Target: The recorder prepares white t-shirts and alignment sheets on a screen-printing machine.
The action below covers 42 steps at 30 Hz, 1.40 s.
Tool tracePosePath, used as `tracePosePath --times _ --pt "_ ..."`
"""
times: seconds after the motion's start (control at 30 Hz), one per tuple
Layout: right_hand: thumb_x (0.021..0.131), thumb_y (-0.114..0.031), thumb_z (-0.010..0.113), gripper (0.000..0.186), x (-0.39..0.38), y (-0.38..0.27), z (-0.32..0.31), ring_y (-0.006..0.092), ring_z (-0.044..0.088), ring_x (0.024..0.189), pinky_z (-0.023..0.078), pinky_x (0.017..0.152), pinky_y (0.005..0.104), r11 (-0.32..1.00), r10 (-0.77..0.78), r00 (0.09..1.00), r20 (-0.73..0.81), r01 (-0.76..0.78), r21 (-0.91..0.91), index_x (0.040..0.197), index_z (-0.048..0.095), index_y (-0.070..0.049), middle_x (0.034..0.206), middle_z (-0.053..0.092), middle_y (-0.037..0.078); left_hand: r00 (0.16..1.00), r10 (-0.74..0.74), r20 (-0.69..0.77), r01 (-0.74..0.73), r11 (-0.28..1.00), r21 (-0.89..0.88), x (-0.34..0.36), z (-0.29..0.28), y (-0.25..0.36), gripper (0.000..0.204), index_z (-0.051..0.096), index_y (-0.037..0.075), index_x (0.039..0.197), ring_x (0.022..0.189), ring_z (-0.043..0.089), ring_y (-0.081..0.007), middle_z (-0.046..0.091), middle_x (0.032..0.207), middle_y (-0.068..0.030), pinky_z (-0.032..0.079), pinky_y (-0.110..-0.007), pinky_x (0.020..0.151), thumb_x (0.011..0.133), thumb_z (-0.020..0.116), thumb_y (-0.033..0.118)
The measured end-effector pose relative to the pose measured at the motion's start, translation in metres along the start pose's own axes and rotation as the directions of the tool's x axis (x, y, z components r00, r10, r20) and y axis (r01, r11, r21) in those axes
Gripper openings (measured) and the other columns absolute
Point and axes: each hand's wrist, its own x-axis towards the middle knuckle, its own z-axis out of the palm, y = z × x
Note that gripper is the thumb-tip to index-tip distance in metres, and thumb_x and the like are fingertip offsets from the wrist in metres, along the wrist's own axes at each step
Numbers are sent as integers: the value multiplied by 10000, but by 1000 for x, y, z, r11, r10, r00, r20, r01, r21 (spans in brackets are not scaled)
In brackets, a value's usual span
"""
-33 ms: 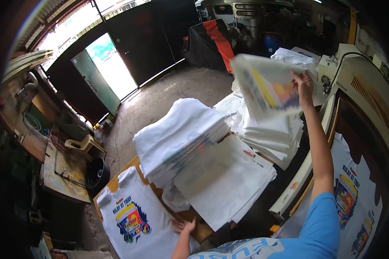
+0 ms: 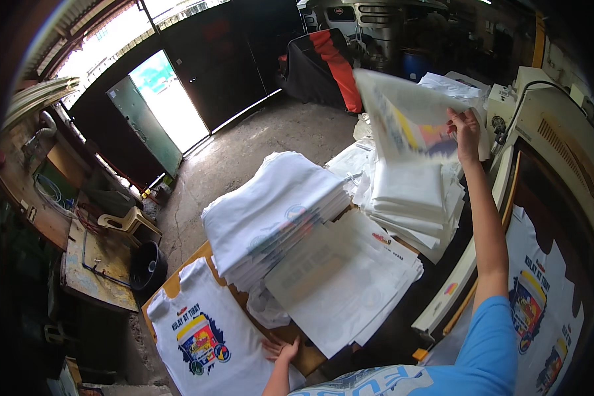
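High on the right, my right hand (image 2: pixel 465 129) is closed on the edge of a translucent printed transfer sheet (image 2: pixel 402 112), which hangs tilted above a pile of used-looking white sheets (image 2: pixel 409 191). The sheet shows a faint yellow, red and dark print. My left hand (image 2: pixel 281 348) is open, fingers spread, at the right edge of a white printed shirt (image 2: pixel 251 330) lying flat on a wooden board. Between my hands are a tall stack of folded white shirts (image 2: pixel 264 204) and a pile of transfer sheets (image 2: pixel 350 290).
At right stands a heat press machine (image 2: pixel 554 125) with printed white shirts (image 2: pixel 541 290) on its bed. A beige plastic chair (image 2: pixel 129 221) and a black basin (image 2: pixel 148 264) stand on the floor at left. Farther back are a dark gate with an open door (image 2: pixel 145 125) and a covered object (image 2: pixel 320 69).
The transfer sheet in my right hand has swung slightly upward, its free corner lifting. My left hand has barely moved, its fingers turned a little.
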Motion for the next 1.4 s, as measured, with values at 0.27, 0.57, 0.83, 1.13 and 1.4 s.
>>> tracePosePath --times 0.27,0.57,0.83,1.13,1.4 --pt "743 -64 588 147 -62 197 -6 109 485 493 433 463 247 911 412 863 -292 -395 116 876 526 -65 632 514 20 997 45 66 -44 999 -12 7 -3 2 1199 -288 63 1267 1181 -362 -363 -387 1265 -229 -117 -627 908 624 466 737" --pt "685 151 511 308 -194 370 -25 245 561 541 548 481 339 492 856 183 -483 -574 655 934 385 20 812 523 171 992 43 114 -43 999 -1 16 4 -5 1207 -360 70 1216 1162 -385 -363 -421 1235 -231 -127 -627 900 631 452 746" --pt "798 -2 516 216 -195 385 -23 273 566 551 542 506 355 341 937 174 -304 -651 678 971 403 59 789 532 183 994 71 86 -73 997 26 25 12 -12 1197 -346 50 1222 1155 -388 -375 -421 1231 -240 -126 -636 890 642 437 744" --pt "815 -102 486 174 -260 269 -3 237 570 560 517 502 335 434 901 424 -96 -870 233 942 435 4 795 565 162 988 117 95 -120 992 23 28 2 -10 1218 -328 61 1238 1162 -383 -367 -421 1234 -231 -92 -631 914 617 462 750" --pt "838 -196 503 161 -474 43 21 136 553 495 479 462 261 336 900 278 336 -933 -129 873 533 -42 751 605 75 991 123 56 -124 992 11 17 4 -4 1236 -313 109 1258 1182 -371 -332 -419 1246 -209 -60 -629 933 578 482 766"
